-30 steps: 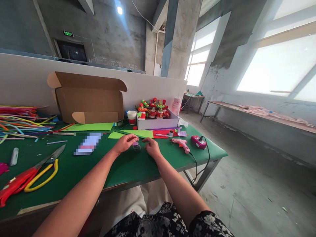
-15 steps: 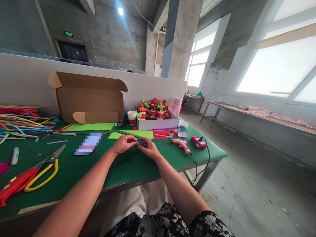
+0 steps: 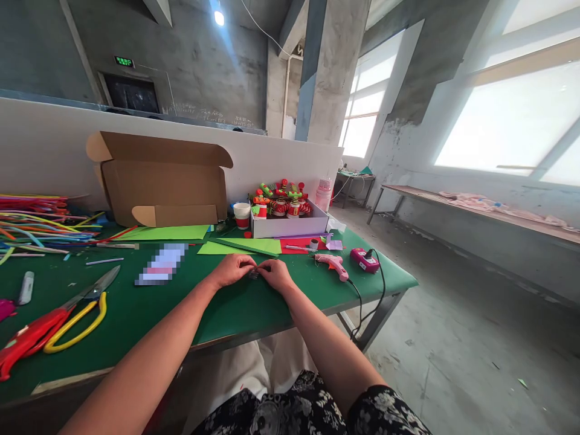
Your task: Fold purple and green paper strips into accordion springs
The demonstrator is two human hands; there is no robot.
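My left hand (image 3: 232,269) and my right hand (image 3: 276,275) meet fingertip to fingertip just above the green table (image 3: 226,317). The fingers of both are pinched together. A small greyish, partly clear thing (image 3: 254,274) shows beneath the fingertips, too small to name. Whatever is inside the pinches is hidden. Just beyond the hands lie a dark green strip (image 3: 242,246) and light green paper (image 3: 208,248). To the right of my right hand rests a pink glue gun (image 3: 334,266) with a black cord.
Large shears (image 3: 58,329), a blurred-out phone-like item (image 3: 162,264) and a bundle of coloured pipe cleaners (image 3: 40,226) lie at left. Behind stand an open cardboard box (image 3: 165,187), paper cups (image 3: 241,215) and a white box (image 3: 290,227) of red-green figures. A magenta power unit (image 3: 364,260) sits at right.
Both hands have drawn closer, so the fingertips now meet. The small thing shows slightly lower, under the fingers. The objects on the table have stayed in place.
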